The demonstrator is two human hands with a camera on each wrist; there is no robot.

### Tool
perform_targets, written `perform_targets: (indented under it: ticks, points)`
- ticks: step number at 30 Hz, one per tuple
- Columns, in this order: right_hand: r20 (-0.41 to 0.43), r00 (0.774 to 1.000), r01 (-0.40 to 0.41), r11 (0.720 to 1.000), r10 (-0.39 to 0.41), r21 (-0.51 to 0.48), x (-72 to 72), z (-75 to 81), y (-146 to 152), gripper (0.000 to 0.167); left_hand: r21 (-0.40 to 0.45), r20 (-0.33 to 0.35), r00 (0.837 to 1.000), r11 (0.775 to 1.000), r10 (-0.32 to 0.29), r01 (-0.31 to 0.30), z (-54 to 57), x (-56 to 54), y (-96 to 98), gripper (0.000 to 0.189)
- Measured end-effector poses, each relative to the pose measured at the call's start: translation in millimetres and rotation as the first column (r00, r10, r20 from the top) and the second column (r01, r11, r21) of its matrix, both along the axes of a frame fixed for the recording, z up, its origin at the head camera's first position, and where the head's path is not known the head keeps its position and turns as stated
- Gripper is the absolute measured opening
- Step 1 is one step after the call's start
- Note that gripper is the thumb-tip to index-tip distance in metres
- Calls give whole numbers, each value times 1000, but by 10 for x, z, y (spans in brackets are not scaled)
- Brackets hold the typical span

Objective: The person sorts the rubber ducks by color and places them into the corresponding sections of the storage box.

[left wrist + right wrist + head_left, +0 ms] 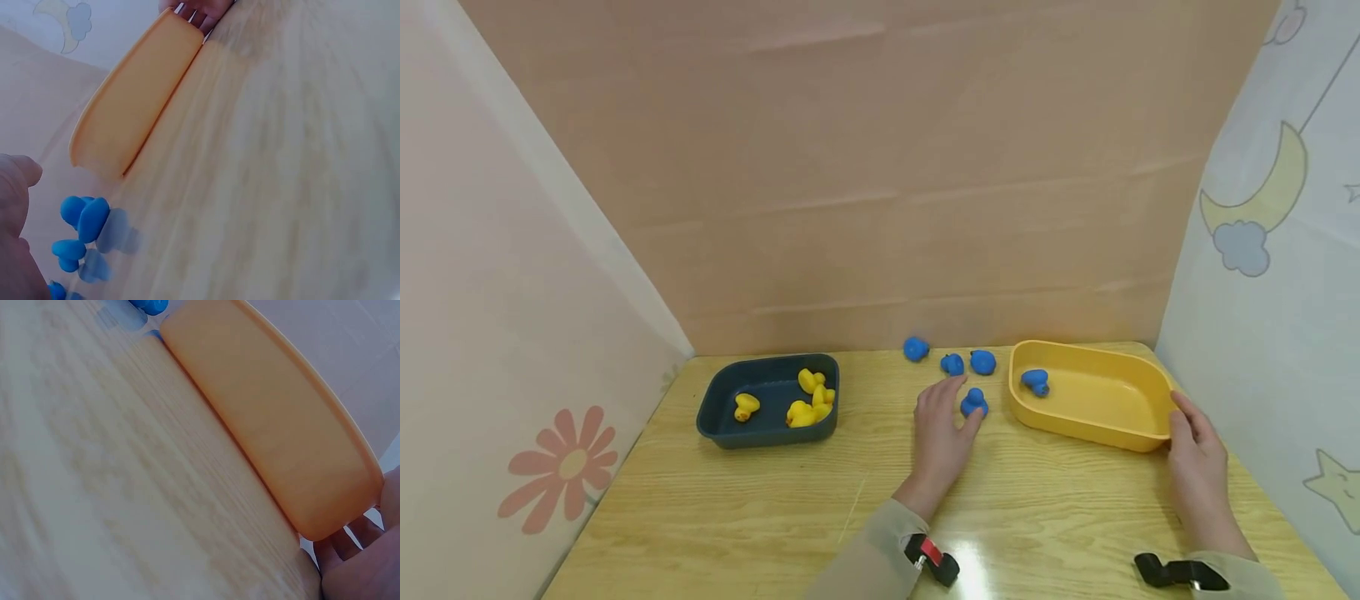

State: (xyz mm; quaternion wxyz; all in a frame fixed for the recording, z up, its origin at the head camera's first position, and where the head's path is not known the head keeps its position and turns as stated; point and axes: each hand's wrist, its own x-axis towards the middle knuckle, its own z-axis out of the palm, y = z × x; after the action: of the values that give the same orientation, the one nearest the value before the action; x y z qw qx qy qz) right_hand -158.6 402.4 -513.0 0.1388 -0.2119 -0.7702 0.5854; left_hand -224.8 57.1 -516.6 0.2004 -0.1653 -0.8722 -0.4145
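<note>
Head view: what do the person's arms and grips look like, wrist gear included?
Left grip and right grip are both ungloved. The left sleeve and right sleeve are plain pale beige. The left wrist mount is black with a red section; the right wrist mount shows only black.

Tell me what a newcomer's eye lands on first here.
Likely the color contrast: yellow ducks in the dark tray at left, one blue duck in the yellow tray at right. Then the left hand near the center, beside a loose blue duck, three others behind it. The right hand holds the yellow tray's right end.
</note>
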Motion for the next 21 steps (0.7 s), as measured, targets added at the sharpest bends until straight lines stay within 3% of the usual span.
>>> perform_targets:
  ticks: [7, 21]
  points:
    - [-16, 1000, -7, 1000, 7, -3, 9, -5, 2, 60, -12, 100, 995, 1000, -7, 8, -72, -21, -10, 61]
    - [-14, 1000, -12, 1000, 12, -16, -10, -25, 25, 60, -97, 113, 994, 995, -3, 14, -143, -48, 2, 56]
